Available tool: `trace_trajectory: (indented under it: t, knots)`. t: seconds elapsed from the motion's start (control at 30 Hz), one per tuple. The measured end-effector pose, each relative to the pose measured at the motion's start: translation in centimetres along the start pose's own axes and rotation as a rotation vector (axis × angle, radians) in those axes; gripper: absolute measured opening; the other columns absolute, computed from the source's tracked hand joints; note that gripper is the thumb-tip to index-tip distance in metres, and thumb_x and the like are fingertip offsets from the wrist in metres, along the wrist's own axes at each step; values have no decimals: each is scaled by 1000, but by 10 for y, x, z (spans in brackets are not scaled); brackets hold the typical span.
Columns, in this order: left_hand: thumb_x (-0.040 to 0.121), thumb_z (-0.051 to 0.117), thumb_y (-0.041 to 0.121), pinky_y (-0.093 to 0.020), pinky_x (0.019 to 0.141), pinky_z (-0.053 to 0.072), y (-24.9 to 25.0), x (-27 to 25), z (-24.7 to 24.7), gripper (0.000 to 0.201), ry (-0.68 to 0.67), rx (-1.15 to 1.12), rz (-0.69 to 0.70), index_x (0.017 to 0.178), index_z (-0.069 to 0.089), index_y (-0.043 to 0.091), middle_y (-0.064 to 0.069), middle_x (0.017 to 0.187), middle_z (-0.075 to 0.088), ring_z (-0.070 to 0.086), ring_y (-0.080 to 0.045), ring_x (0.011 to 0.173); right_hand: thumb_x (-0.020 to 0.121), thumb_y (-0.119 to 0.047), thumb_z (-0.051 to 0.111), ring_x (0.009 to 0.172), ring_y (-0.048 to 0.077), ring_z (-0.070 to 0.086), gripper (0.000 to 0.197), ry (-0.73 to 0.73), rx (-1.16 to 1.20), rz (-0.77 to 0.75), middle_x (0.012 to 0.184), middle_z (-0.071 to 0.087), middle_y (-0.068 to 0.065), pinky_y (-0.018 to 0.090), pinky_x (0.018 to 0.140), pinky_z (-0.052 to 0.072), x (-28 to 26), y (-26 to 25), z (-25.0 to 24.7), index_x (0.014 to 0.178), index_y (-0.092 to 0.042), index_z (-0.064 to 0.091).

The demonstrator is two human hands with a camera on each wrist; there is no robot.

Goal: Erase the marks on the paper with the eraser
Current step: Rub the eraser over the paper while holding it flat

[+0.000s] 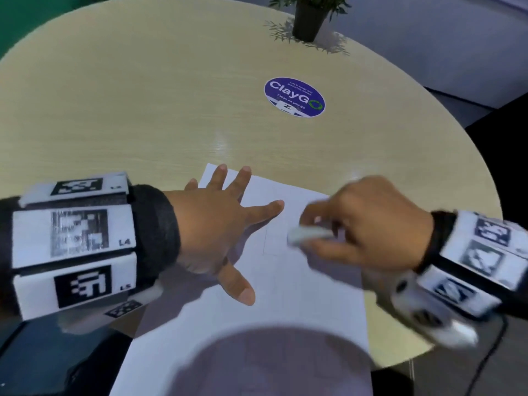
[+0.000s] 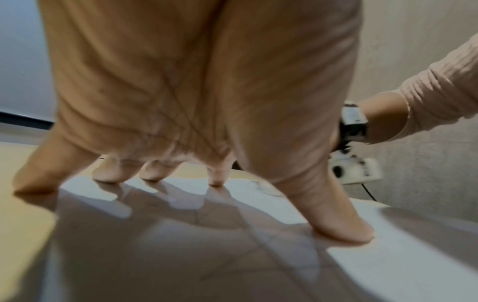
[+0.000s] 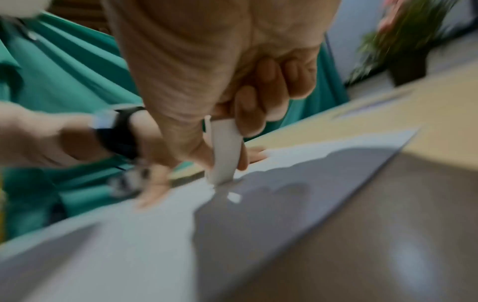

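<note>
A white sheet of paper (image 1: 285, 295) lies on the round table, with faint pencil lines (image 1: 267, 241) near its middle. My left hand (image 1: 225, 224) lies flat on the paper's upper left part, fingers spread and straight; the left wrist view shows its fingertips (image 2: 346, 230) pressing the sheet (image 2: 232, 255). My right hand (image 1: 363, 224) pinches a white eraser (image 1: 310, 235) between thumb and fingers. In the right wrist view the eraser (image 3: 223, 151) stands on end with its lower tip on the paper (image 3: 155, 235). The right hand is blurred.
The pale wooden table (image 1: 171, 110) has a round purple sticker (image 1: 295, 97) at its centre and a potted plant (image 1: 308, 18) at the far edge. A black object (image 1: 43, 358) sits at the near left. A cable (image 1: 491, 352) hangs by the right wrist.
</note>
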State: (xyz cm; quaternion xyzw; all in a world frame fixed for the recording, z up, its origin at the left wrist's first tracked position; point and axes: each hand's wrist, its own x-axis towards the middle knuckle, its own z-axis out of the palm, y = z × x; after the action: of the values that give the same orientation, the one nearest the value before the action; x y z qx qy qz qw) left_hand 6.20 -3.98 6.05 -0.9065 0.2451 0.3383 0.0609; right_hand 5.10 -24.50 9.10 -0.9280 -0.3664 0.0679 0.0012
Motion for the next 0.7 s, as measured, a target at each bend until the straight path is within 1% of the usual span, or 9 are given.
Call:
trace_trajectory:
  t: [0.07, 0.17, 0.27, 0.3, 0.4, 0.5, 0.57, 0.63, 0.7]
  knots:
    - [56, 64, 80, -61, 114, 7, 0, 0, 1, 127, 2, -2, 2, 132, -34, 53, -9, 147, -44, -29, -40, 139, 77, -53, 53, 49, 26, 57, 30, 42, -12, 21, 49, 59, -5, 21, 44, 24, 3, -2, 1, 77, -26, 68]
    - [54, 65, 80, -61, 114, 8, -2, 0, 2, 128, 7, -7, 13, 133, -33, 54, -7, 147, -44, -30, -38, 139, 79, -55, 46, 49, 23, 53, 35, -89, 13, -93, 52, 60, -3, 26, 45, 33, -2, -18, 9, 76, -26, 65]
    - [56, 65, 78, -61, 115, 5, 0, -1, 1, 127, -2, -24, 3, 133, -33, 53, -5, 146, -45, -32, -37, 138, 77, -59, 42, 50, 23, 57, 40, 63, 14, -4, 50, 60, -9, 19, 45, 23, 11, -5, 0, 76, -29, 69]
    - [56, 65, 78, -61, 114, 4, 1, -1, 1, 127, -1, -25, 3, 133, -32, 53, -6, 146, -45, -32, -37, 138, 77, -58, 45, 52, 25, 58, 39, 74, -7, 20, 51, 61, -9, 19, 45, 25, 13, -3, 0, 76, -27, 68]
    - [56, 68, 77, -63, 113, 5, 2, -2, 1, 127, 8, -27, 5, 134, -29, 55, -7, 146, -45, -31, -38, 138, 76, -54, 50, 52, 24, 57, 33, -78, -27, -72, 53, 62, -5, 25, 47, 32, 3, -15, 6, 73, -24, 65]
    - [57, 67, 77, -63, 113, 5, 3, -1, 1, 127, 11, -23, 2, 135, -29, 54, -8, 146, -45, -31, -39, 138, 76, -57, 45, 51, 22, 59, 37, -4, -4, -28, 52, 62, -9, 21, 45, 22, 9, -8, 0, 76, -29, 68]
    - [58, 67, 76, -63, 113, 5, 5, 0, 0, 126, 11, -16, -1, 136, -29, 53, -9, 146, -45, -30, -39, 138, 76, -54, 51, 50, 25, 59, 32, 71, -32, 5, 49, 61, -8, 17, 45, 18, 14, -4, 0, 74, -27, 68]
    - [58, 67, 75, -63, 113, 5, 4, 0, 0, 126, 13, -10, 2, 136, -29, 53, -9, 146, -45, -30, -40, 139, 75, -52, 54, 48, 25, 57, 29, -16, -45, -44, 49, 60, -5, 21, 44, 23, 7, -15, 5, 71, -25, 66]
    - [56, 66, 78, -62, 113, 6, 3, 0, 1, 126, 13, 3, 14, 136, -30, 53, -8, 146, -46, -30, -38, 139, 78, -56, 46, 49, 22, 56, 36, -54, -2, -64, 51, 60, -7, 23, 45, 28, 2, -19, 7, 74, -27, 67]
